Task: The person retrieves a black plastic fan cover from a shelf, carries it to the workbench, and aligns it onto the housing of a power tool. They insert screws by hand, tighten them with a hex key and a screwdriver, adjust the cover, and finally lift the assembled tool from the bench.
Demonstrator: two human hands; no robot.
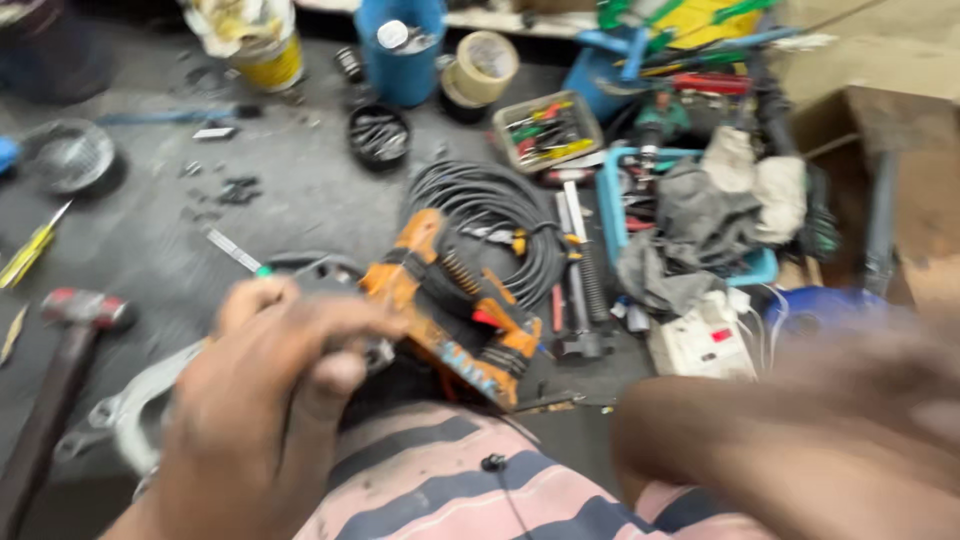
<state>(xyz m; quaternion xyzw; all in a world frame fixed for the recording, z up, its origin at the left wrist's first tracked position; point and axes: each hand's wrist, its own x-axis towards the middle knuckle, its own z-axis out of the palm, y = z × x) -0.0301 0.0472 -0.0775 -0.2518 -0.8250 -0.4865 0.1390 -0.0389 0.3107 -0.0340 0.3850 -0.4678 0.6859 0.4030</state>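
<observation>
My left hand is closed with its fingers curled on the grey front end of an orange and black power tool that lies across my lap. A thin metal blade with a green collar sticks out from behind that hand; whether the hand holds it I cannot tell. My right hand is a blur at the right edge, above my forearm, apart from the tool. Its fingers cannot be made out. Striped cloth covers my legs below.
A red-headed hammer and a silver metal bracket lie at the left. Behind the tool are a black cable coil, a tray of screwdrivers, a blue bucket, rags in a blue crate and a white power strip.
</observation>
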